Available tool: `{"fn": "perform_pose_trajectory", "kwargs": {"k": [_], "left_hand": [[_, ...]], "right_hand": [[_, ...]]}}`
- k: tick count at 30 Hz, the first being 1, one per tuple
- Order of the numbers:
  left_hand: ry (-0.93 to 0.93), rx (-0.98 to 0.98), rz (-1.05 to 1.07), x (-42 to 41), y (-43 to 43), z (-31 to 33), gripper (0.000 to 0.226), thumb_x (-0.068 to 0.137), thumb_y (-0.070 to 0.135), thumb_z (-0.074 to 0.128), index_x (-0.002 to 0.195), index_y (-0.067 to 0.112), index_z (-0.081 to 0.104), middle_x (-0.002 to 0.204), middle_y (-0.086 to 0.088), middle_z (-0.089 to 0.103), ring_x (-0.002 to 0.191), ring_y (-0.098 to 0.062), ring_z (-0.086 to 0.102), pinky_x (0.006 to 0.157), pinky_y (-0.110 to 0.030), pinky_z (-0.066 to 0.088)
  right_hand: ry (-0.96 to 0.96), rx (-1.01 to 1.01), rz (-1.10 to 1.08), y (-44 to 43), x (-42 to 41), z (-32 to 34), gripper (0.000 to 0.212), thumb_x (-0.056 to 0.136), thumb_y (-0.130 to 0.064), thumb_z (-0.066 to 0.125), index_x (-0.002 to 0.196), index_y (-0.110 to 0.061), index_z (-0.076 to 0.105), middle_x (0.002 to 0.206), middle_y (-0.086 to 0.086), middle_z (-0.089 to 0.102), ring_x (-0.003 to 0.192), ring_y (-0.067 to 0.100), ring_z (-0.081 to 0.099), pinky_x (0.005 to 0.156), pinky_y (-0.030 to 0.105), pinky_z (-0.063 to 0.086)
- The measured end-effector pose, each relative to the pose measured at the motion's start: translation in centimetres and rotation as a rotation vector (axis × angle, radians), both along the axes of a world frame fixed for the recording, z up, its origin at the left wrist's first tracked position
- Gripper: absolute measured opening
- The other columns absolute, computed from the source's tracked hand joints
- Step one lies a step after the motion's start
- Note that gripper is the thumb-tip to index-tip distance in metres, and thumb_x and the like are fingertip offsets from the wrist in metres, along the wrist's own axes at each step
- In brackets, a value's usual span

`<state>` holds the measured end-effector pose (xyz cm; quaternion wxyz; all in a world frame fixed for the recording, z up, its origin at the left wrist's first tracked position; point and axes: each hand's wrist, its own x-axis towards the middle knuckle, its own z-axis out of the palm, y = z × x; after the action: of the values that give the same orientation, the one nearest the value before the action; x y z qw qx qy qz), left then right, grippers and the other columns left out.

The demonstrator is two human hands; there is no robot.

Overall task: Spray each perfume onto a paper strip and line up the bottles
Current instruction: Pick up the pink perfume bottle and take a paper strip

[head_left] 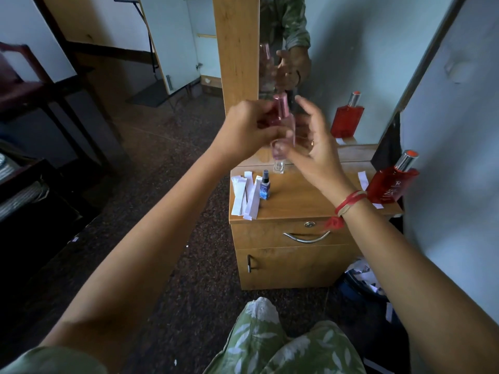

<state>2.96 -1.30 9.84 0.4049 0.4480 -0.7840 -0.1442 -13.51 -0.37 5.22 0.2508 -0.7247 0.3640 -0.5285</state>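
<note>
The left hand [248, 128] was closed around the upper part of a pink perfume bottle [282, 130], fingers at its pink cap [280, 105]. The right hand [316, 147] was half open, fingers spread, its fingertips apparently touching the bottle's lower body; motion blur obscured the contact. The bottle was held tilted above the rear of the desk [297, 201]. Below stood a small blue spray bottle [265, 186] just beside white paper strips [245, 195]. A red bottle [393, 179] stood at the desk's right edge.
</note>
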Motion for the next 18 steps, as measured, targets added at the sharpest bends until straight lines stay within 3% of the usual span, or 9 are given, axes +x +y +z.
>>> {"fn": "perform_pose_trajectory", "kwargs": {"k": [3,5,8,10,14,16,18], "left_hand": [[-0.063,0.036,-0.054,-1.3,1.0,0.1,0.038,0.073,0.04,0.076,0.093,0.008,0.071,0.08,-0.011,0.071,0.071,-0.03,0.066,0.069,-0.046,0.053],[-0.098,0.08,-0.084,-2.1,1.7,-0.2,0.032,0.074,0.031,0.08,0.093,0.007,0.07,0.078,-0.011,0.071,0.07,-0.03,0.065,0.068,-0.044,0.052],[-0.078,0.2,-0.124,-3.4,3.2,-0.8,0.047,0.072,0.021,0.083,0.11,0.008,0.061,0.087,-0.008,0.073,0.076,-0.018,0.07,0.074,-0.036,0.056],[-0.018,0.285,-0.158,-4.1,4.0,-1.2,0.06,0.071,0.013,0.083,0.12,0.007,0.049,0.086,-0.009,0.073,0.074,-0.016,0.07,0.069,-0.026,0.057],[0.193,0.492,-0.221,-3.9,5.0,-1.5,0.07,0.072,0.003,0.08,0.127,0.004,0.038,0.088,-0.015,0.071,0.072,-0.019,0.069,0.068,-0.028,0.057],[0.327,0.565,-0.171,-2.6,5.2,-1.5,0.062,0.075,0.002,0.077,0.126,0.005,0.042,0.09,-0.015,0.07,0.07,-0.015,0.066,0.065,-0.028,0.056],[0.376,0.508,0.016,-0.9,5.1,-2.6,0.04,0.08,0.009,0.075,0.114,0.009,0.052,0.085,-0.009,0.069,0.069,-0.014,0.067,0.064,-0.03,0.058]], "right_hand": [[0.036,0.048,0.056,1.3,-1.2,-0.2,0.086,0.081,-0.014,0.073,0.148,-0.017,0.02,0.125,0.012,0.058,0.107,0.017,0.063,0.092,0.045,0.052],[0.076,0.066,0.079,2.4,-2.1,-0.3,0.095,0.08,-0.008,0.074,0.15,-0.02,0.012,0.125,0.011,0.058,0.104,0.012,0.064,0.09,0.038,0.054],[0.164,0.035,0.084,4.1,-3.0,-0.5,0.099,0.079,-0.004,0.074,0.15,-0.02,0.007,0.118,-0.017,0.054,0.099,-0.005,0.062,0.084,0.011,0.049],[0.167,0.032,0.076,5.1,-3.2,-1.0,0.094,0.078,-0.001,0.073,0.147,-0.024,0.013,0.118,-0.022,0.049,0.094,-0.01,0.062,0.077,0.005,0.046],[0.069,0.05,-0.007,6.0,-3.2,-2.7,0.083,0.074,0.006,0.07,0.136,-0.026,0.026,0.089,-0.009,0.056,0.073,0.002,0.063,0.063,0.012,0.05],[0.029,0.07,-0.046,6.2,-3.2,-3.7,0.078,0.074,0.007,0.068,0.133,-0.025,0.029,0.092,-0.01,0.053,0.073,0.01,0.063,0.061,0.019,0.054],[0.01,0.102,-0.073,6.5,-3.2,-4.8,0.074,0.075,0.006,0.067,0.132,-0.025,0.031,0.098,-0.014,0.05,0.079,0.01,0.063,0.064,0.021,0.056]]}}
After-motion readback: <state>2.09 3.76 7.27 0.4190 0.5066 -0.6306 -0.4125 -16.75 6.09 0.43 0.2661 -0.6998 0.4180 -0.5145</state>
